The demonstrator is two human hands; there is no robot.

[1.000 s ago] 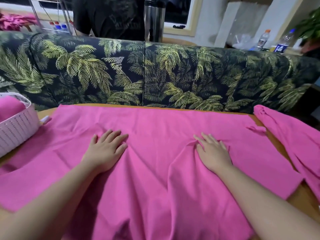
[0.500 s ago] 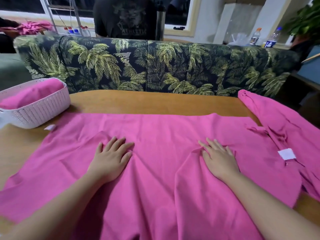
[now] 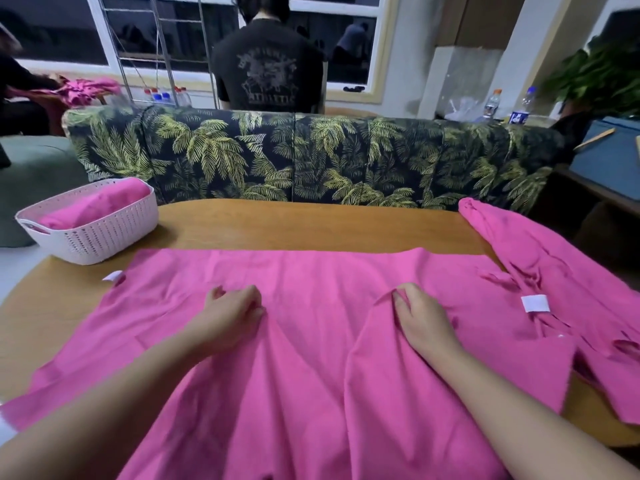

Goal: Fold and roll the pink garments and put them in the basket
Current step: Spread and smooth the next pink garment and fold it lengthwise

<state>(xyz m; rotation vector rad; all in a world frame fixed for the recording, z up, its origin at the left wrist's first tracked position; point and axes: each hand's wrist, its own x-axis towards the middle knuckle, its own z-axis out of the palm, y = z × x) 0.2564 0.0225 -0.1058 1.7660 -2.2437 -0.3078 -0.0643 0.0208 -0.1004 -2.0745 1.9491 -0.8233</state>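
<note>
A large pink garment [image 3: 311, 278] lies spread across the wooden table [image 3: 311, 226] and hangs over its near edge. My left hand [image 3: 230, 315] rests on the cloth left of centre, its fingers curled and pinching the fabric. My right hand [image 3: 420, 318] is on the cloth right of centre, fingertips bent and gathering a fold. A second pink garment [image 3: 554, 271] with a white label lies at the table's right end. A white perforated basket [image 3: 100, 230] at the far left corner holds a rolled pink garment [image 3: 100, 204].
A palm-leaf patterned sofa back [image 3: 311, 157] runs along the table's far edge. Behind it a person in a black T-shirt [image 3: 266, 64] faces away. Water bottles [image 3: 519, 105] stand at the far right, and a pile of pink cloth [image 3: 90, 90] lies far left.
Both hands went from flat with spread fingers to curled, pinching the cloth. The garment has slid toward me, baring more table at the far side. The view has tilted up.
</note>
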